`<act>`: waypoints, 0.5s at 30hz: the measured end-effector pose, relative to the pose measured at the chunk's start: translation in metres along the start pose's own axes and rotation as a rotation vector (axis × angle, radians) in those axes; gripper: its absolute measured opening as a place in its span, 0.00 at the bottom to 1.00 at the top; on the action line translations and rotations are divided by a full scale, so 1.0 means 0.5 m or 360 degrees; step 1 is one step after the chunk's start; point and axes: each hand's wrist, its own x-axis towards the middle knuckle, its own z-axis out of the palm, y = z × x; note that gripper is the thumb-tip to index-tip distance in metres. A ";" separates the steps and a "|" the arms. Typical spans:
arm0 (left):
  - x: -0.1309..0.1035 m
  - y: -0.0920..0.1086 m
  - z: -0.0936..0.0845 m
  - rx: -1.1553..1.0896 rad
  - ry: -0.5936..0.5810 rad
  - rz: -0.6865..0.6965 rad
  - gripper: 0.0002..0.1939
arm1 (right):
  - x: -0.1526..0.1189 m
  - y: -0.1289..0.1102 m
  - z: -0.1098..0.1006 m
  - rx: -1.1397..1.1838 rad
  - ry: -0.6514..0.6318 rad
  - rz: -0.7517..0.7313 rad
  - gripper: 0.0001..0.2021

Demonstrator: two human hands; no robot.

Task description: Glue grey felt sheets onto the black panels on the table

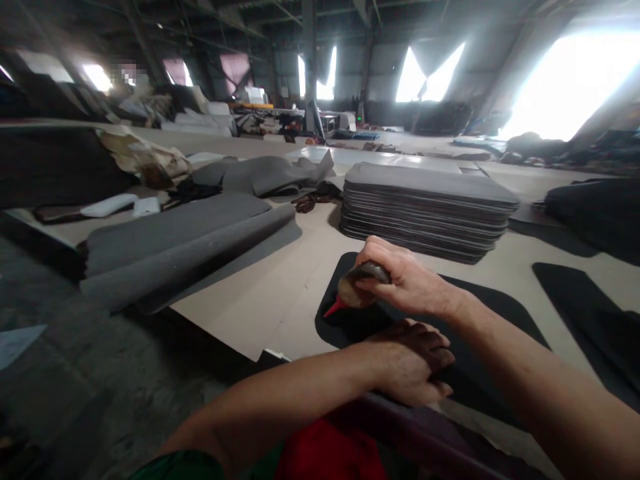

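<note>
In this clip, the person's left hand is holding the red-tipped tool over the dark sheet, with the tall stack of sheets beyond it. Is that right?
Not quite: the head view shows the right hand holding the red-tipped tool over the dark sheet, with the tall stack of sheets beyond it.

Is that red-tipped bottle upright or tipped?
Tipped: in the right hand, the bottle slants, its red nozzle pointing down toward the black sheet.
</note>
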 end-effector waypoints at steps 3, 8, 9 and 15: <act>0.000 0.000 -0.002 0.0003 0.0006 0.0010 0.26 | -0.004 -0.001 0.003 0.0070 -0.0027 0.0023 0.05; 0.001 0.002 -0.004 0.0016 0.0034 0.0000 0.26 | -0.006 -0.003 0.011 0.0083 -0.0082 0.0038 0.06; 0.001 0.003 -0.005 0.0014 0.0028 -0.0004 0.26 | -0.005 -0.004 0.012 0.0071 -0.0093 0.0031 0.07; 0.001 0.004 -0.008 -0.0012 -0.0043 -0.0030 0.26 | 0.002 -0.001 0.005 -0.0107 -0.0089 0.0005 0.06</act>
